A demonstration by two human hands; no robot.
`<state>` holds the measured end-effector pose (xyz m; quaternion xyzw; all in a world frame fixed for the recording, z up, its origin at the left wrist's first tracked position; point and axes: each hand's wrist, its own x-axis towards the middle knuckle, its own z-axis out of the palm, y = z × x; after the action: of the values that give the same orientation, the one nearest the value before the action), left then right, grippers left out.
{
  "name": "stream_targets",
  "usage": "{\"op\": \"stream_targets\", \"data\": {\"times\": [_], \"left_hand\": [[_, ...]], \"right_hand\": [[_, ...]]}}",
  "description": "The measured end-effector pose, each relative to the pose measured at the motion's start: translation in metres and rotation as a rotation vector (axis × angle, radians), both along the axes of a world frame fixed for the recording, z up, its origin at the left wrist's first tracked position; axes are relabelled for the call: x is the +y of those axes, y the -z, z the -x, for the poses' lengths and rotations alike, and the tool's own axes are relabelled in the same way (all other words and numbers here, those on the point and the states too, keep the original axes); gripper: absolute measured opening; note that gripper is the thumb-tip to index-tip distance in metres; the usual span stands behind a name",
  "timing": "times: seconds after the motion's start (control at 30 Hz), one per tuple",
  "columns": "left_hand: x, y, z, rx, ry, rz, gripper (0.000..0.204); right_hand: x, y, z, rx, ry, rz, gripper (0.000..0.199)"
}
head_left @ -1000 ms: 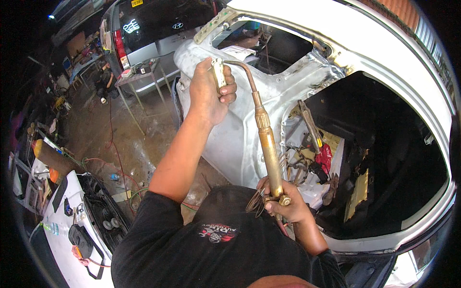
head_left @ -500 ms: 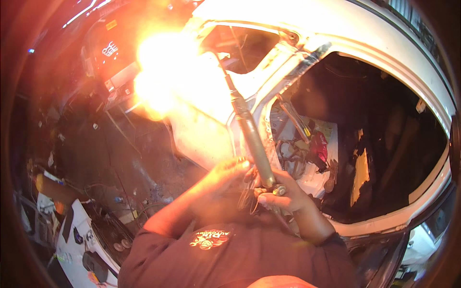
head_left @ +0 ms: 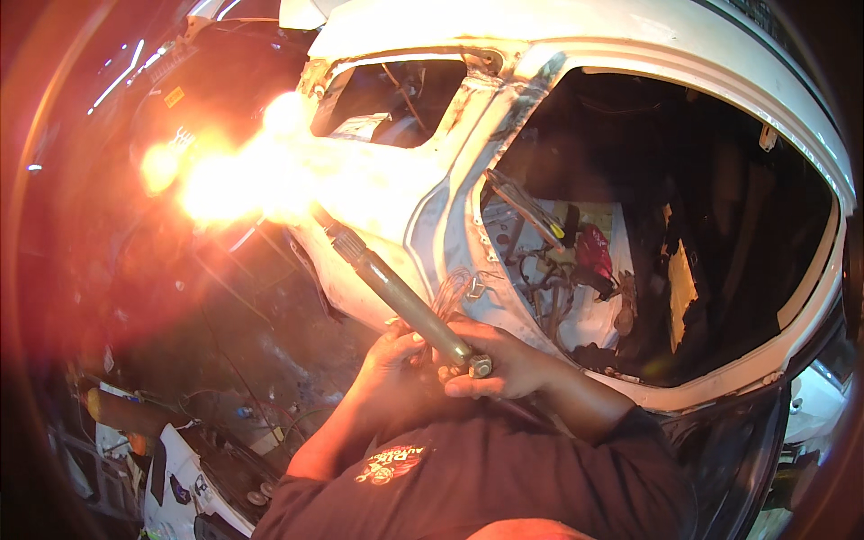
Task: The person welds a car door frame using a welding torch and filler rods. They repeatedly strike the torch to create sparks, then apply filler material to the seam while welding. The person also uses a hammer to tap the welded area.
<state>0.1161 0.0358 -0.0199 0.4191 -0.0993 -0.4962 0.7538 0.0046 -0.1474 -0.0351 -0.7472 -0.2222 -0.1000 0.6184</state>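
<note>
A lit gas torch [head_left: 405,297] runs diagonally in front of me, its dull metal handle ending near my body in a valve knob [head_left: 481,365]. My right hand [head_left: 504,355] is closed round the valve end of the handle. My left hand [head_left: 393,358] is closed just left of the handle, fingertips beside it; what they grip is hidden. Between the torch and the car pillar, thin looped wires [head_left: 453,290] stick up by my hands. A big, glaring flame [head_left: 238,184] bursts from the far tip and hides it.
A white car body [head_left: 621,40] with bare, scorched metal at the pillar [head_left: 517,108] curves around the right. Inside its door opening lie cables and a red item [head_left: 592,256]. Car parts, including a white panel [head_left: 175,486], lie at the lower left.
The torch has swung left and lower, its flame moving left with it. Both hands stay close at the valve end. The view has shifted, showing more of the small window.
</note>
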Motion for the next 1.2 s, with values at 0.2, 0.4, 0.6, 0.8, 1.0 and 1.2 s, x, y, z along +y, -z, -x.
{"op": "stream_targets", "data": {"times": [0.2, 0.4, 0.6, 0.8, 1.0, 1.2], "left_hand": [[0.011, 0.034, -0.04, -0.109, -0.103, 0.255, 0.045], [-0.014, 0.006, -0.029, -0.241, -0.078, 0.221, 0.056], [-0.03, -0.008, -0.025, -0.31, -0.091, 0.257, 0.046], [-0.043, -0.012, -0.033, -0.304, 0.063, 0.279, 0.048], [-0.059, -0.033, -0.052, -0.402, -0.001, 0.237, 0.034], [-0.082, -0.034, -0.067, -0.609, -0.165, 0.256, 0.035]], "right_hand": [[-0.004, 0.003, 0.009, -0.048, 0.049, -0.027, 0.05], [0.008, -0.001, 0.021, 0.427, 0.048, -0.15, 0.066], [0.007, 0.007, 0.036, 0.126, 0.064, -0.302, 0.069], [-0.006, 0.034, 0.052, 0.138, -0.087, -0.501, 0.045], [-0.019, 0.034, 0.07, -0.023, 0.033, -0.656, 0.021], [-0.046, 0.032, 0.086, -0.16, 0.201, -0.704, 0.027]]}}
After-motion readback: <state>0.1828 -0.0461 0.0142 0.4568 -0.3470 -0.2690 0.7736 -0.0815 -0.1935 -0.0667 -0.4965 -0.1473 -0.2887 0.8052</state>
